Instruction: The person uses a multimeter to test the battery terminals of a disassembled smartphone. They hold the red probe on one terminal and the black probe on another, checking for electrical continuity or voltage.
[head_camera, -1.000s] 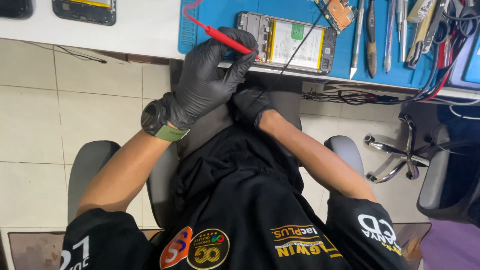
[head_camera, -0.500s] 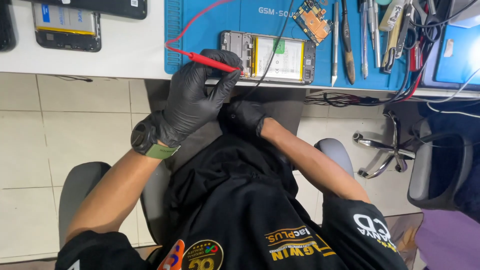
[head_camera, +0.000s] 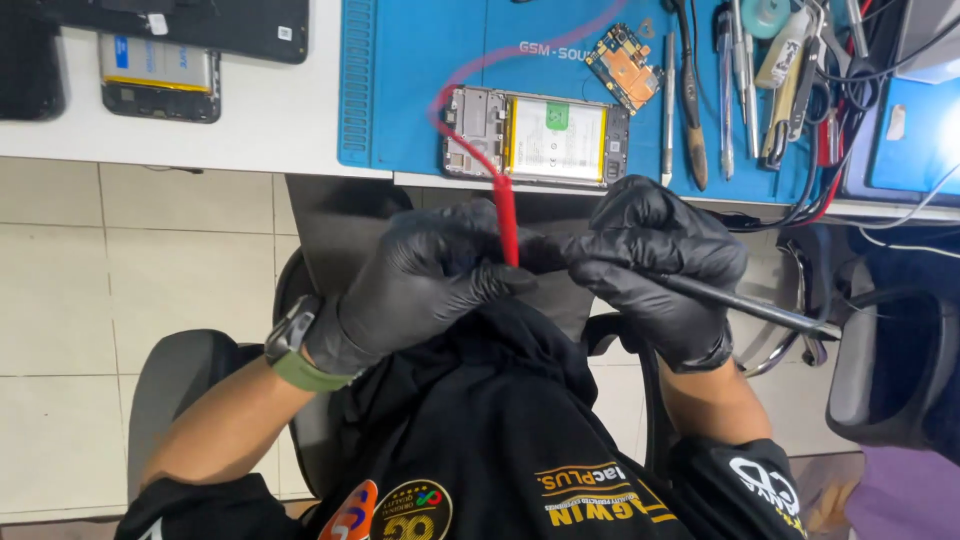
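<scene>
Hands meeting below the worktop edge (head_camera: 250, 150), both in black gloves. Left hand (head_camera: 425, 285) closing its grip on a red probe (head_camera: 507, 220), tip end pointing up, red lead (head_camera: 470, 140) curving away over the blue mat (head_camera: 420, 90). Right hand (head_camera: 650, 260) clamping its grip on a black probe (head_camera: 740, 305), shaft slanting down to the right, out past the palm. Probes lying just beside each other between the fingertips, hands nearly touching. Opened phone (head_camera: 537, 137) lying on the mat just above the hands, battery showing, apart from both probes. Small circuit board (head_camera: 622, 67) resting beyond the phone, with tweezers and tools (head_camera: 735, 80) lined up to its right. Second opened phone (head_camera: 160, 75) sitting well apart at far left on the white worktop. Watch (head_camera: 292, 335) with green strap showing on the left wrist.
</scene>
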